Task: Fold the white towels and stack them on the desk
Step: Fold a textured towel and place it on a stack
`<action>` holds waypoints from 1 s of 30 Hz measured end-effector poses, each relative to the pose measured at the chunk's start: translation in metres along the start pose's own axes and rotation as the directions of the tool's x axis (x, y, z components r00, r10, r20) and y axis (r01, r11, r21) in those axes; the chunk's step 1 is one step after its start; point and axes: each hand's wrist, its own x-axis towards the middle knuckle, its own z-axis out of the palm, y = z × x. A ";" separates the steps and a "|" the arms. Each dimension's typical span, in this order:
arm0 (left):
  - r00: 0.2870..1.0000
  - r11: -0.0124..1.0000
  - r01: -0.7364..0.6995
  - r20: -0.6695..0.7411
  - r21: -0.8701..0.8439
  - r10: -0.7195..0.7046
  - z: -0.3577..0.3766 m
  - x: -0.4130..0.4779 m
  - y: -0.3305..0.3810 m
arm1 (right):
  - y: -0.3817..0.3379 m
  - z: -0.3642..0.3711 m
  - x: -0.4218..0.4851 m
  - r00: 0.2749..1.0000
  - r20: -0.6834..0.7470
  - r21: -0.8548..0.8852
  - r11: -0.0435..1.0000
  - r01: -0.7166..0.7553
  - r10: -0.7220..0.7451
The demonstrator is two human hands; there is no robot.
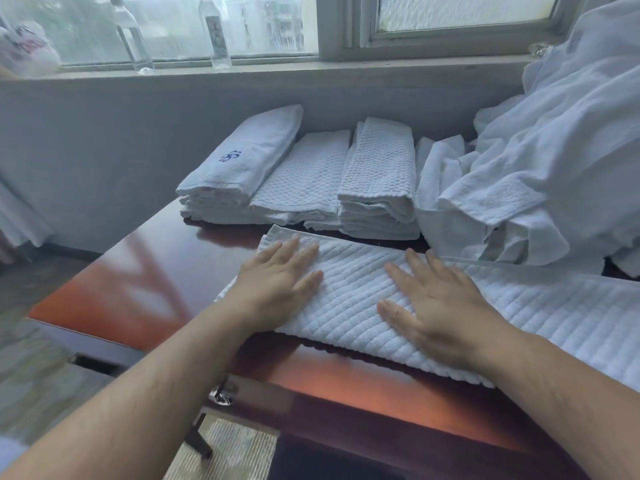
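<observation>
A ribbed white towel lies folded into a long strip across the dark wooden desk. My left hand presses flat on its left end, fingers straight. My right hand lies flat on the strip's middle, fingers spread. Behind the strip stand three stacks of folded white towels: one with a blue emblem, a low waffle-weave stack, and a taller waffle-weave stack.
A big heap of unfolded white towels fills the desk's right side up to the window. Two clear bottles and a plastic bag stand on the windowsill. The desk's left edge drops to the carpeted floor.
</observation>
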 end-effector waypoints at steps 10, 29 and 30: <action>0.820 0.885 0.232 -0.408 -0.404 -0.401 -0.012 0.012 -0.014 | -0.002 -0.001 0.000 1.000 0.004 -0.010 1.000 -0.001 0.001; 0.843 0.932 0.363 -0.417 -0.024 -0.339 -0.016 -0.008 -0.023 | -0.001 -0.007 -0.003 0.999 0.014 0.022 0.999 0.045 -0.045; 0.844 0.935 0.351 -0.451 0.052 -0.291 -0.015 -0.007 -0.019 | 0.000 -0.007 -0.003 0.999 0.014 0.020 0.999 0.047 -0.047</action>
